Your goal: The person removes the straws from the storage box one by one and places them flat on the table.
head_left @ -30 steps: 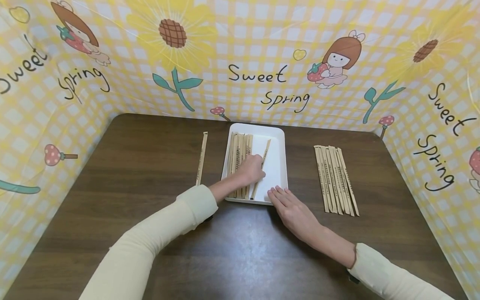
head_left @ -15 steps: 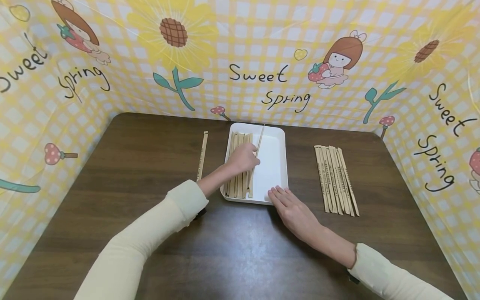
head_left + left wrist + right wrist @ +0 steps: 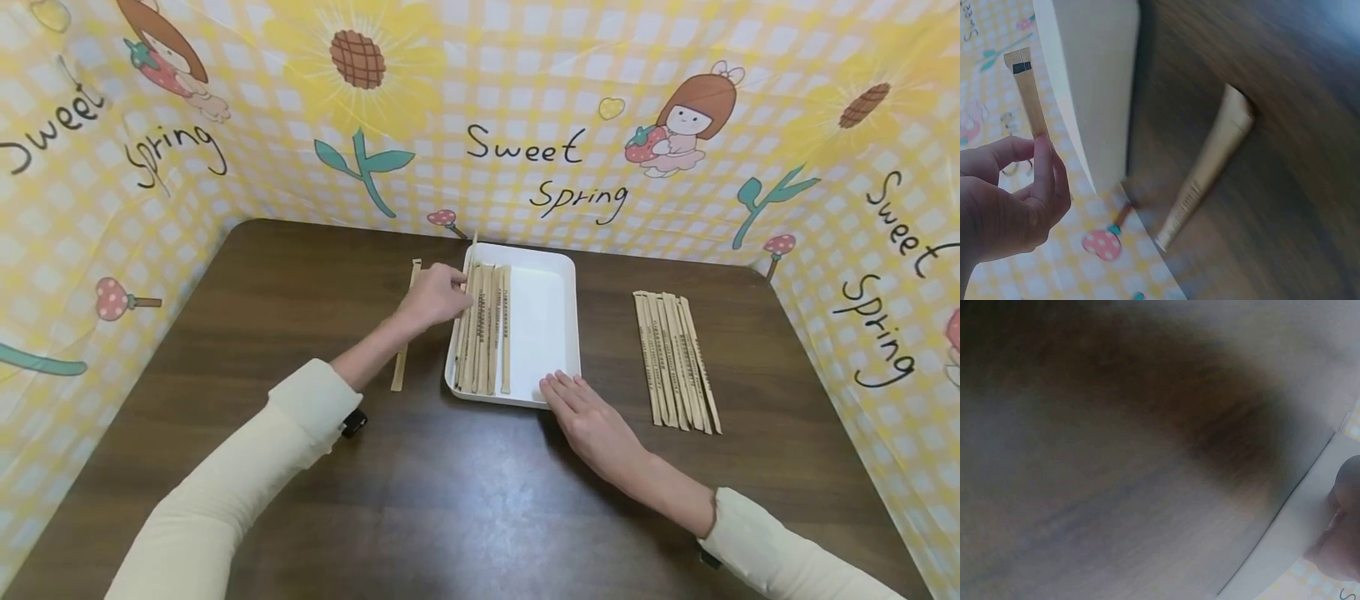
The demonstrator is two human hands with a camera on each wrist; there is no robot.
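Observation:
My left hand [image 3: 435, 296] pinches a slim brown paper-wrapped stick [image 3: 1030, 94] between thumb and fingers. The stick stands out past the fingertips, over the left side of a white tray [image 3: 547, 333]. Inside the tray, several like paper-wrapped sticks [image 3: 487, 333] lie side by side along the left half, with dark print on them. Beneath my left hand and wrist, a single wrapped stick [image 3: 401, 367] lies on the table, partly covered. My right hand [image 3: 596, 425] has its fingers straight, resting at the tray's near right corner; its wrist view is mostly blurred.
Several more paper-wrapped sticks [image 3: 675, 358] lie in a row on the dark wooden table [image 3: 480, 500], right of the tray. A yellow checked cloth [image 3: 420, 108] with printed flowers and lettering walls in the back and both sides.
My left hand has lifted the pinched stick from the tray's middle and carried it left across the row to the tray's left edge. My right hand stays at the corner.

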